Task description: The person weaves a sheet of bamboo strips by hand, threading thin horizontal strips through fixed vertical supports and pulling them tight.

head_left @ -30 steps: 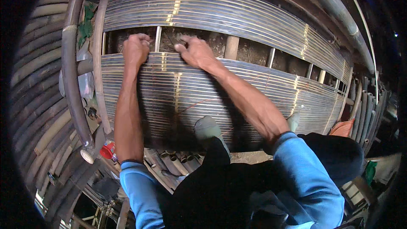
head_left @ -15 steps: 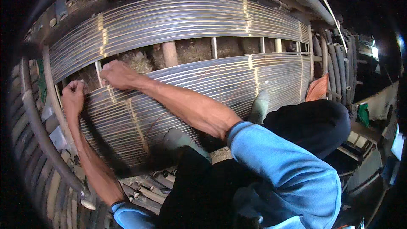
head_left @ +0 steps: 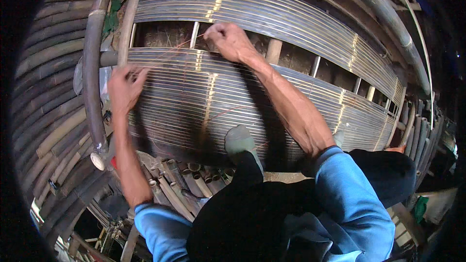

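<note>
A thin reddish string [head_left: 183, 44] stretches between my two hands over a platform of narrow dark slats. My right hand [head_left: 229, 42] pinches one end above the gap between the far slat band [head_left: 281, 13] and the near slat band [head_left: 281, 98]. Beside the frame's left bar, my left hand [head_left: 125, 90] is closed at the fingertips on the string's other end, slightly blurred. Pale bindings [head_left: 209, 92] cross the slats in rows. A thin light crossbar [head_left: 194, 35] shows in the gap near my right hand. More reddish string lies loosely across the near slats.
My grey-socked foot [head_left: 239, 140] rests on the near slats. A thick pole [head_left: 93, 63] stands along the left, with many stacked poles [head_left: 51, 51] beyond it. Cut pole ends [head_left: 194, 169] lie below the platform. Another thick pole [head_left: 388, 14] runs along the far right.
My hands have moved apart, and the reddish string now shows stretched between them. The view has turned, with the platform's left end and the stacked poles now more in sight.
</note>
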Demonstrator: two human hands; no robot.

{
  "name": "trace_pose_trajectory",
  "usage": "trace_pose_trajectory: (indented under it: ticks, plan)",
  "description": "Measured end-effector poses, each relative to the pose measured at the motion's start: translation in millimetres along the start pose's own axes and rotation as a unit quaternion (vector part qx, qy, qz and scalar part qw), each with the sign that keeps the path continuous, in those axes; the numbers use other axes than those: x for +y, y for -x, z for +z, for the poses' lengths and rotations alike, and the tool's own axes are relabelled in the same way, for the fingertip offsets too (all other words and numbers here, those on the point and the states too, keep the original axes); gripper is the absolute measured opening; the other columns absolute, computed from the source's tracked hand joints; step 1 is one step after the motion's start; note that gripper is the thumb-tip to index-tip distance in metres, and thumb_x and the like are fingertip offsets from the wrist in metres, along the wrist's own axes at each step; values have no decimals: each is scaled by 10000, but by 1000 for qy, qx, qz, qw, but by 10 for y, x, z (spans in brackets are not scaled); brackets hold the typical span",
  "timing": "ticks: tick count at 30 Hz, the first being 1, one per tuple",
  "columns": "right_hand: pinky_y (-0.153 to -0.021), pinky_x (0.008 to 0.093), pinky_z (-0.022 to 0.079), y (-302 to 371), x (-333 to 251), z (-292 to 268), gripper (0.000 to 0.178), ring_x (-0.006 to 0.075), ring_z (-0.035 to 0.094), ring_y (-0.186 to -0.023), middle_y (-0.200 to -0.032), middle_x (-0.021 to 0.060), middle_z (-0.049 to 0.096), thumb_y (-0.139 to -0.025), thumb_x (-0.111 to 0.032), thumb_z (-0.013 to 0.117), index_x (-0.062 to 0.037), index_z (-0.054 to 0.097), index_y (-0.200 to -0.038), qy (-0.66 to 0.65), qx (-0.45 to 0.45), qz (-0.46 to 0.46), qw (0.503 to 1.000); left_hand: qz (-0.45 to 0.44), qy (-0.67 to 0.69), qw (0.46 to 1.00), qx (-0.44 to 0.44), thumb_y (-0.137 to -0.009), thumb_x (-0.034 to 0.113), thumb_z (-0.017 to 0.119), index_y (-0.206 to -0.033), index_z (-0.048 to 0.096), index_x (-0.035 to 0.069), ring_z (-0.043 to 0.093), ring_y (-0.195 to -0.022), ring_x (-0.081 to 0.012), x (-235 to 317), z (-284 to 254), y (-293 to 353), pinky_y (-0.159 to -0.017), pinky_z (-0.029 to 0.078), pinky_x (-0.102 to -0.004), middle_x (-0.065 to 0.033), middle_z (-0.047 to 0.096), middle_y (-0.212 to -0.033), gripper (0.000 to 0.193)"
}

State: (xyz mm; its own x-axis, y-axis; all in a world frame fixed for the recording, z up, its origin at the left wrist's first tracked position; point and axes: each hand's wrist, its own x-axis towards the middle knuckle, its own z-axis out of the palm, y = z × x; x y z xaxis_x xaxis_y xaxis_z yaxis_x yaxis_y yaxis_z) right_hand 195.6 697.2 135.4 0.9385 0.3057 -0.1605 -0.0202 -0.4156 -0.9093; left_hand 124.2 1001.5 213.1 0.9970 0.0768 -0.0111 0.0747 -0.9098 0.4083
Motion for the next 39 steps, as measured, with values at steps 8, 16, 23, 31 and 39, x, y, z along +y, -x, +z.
trace_pose_trajectory:
  ticks: [8, 16, 23, 31, 39]
  plan:
    - [-776, 406, 539, 90, 253, -52, 387, 268, 704, -798, -874, 182, 741, -866, -396, 703, -46, 761, -1020, 16, -25, 43, 999, -362, 111, 918, 116, -1004, 410, 607, -1002, 731, 39, 494, -773, -137, -2553, -1634, 2724, -683, 367, -324, 11, 568, -872, 391]
    - [-703, 374, 531, 224, 418, 57, 376, 186, 690, -745, -788, 120, 735, -921, -408, 704, -51, 798, -992, 42, -32, 55, 997, -439, -503, 725, 169, -879, 587, 666, -897, 744, 28, 673, -712, -398, -3447, -2472, 5123, -667, 515, -496, -169, 693, -713, 564]
    - [-623, 378, 503, 204, 348, -42, 380, 176, 637, -632, -687, 124, 700, -911, -377, 724, -3, 790, -924, 63, -71, 87, 992, -150, -196, 920, 305, -860, 267, 807, -947, 741, 4, 641, -780, -300, -1562, -503, 2348, -776, 516, -417, -176, 690, -871, 285]
    - [-666, 418, 532, 228, 308, 44, 404, 254, 663, -629, -684, 190, 681, -869, -388, 737, 14, 763, -835, 19, -37, 71, 997, 84, 60, 965, 242, -762, 176, 878, -996, 721, 51, 625, -862, -310, 484, 1257, 442, -775, 495, -429, -103, 677, -893, 309]
    - [-627, 374, 511, 214, 341, -44, 401, 187, 629, -629, -721, 143, 702, -876, -380, 756, 20, 779, -888, 49, -53, 86, 994, -12, 120, 962, 246, -835, 102, 774, -931, 721, 23, 604, -911, -345, 461, 1619, 411, -841, 479, -459, -155, 655, -908, 136]
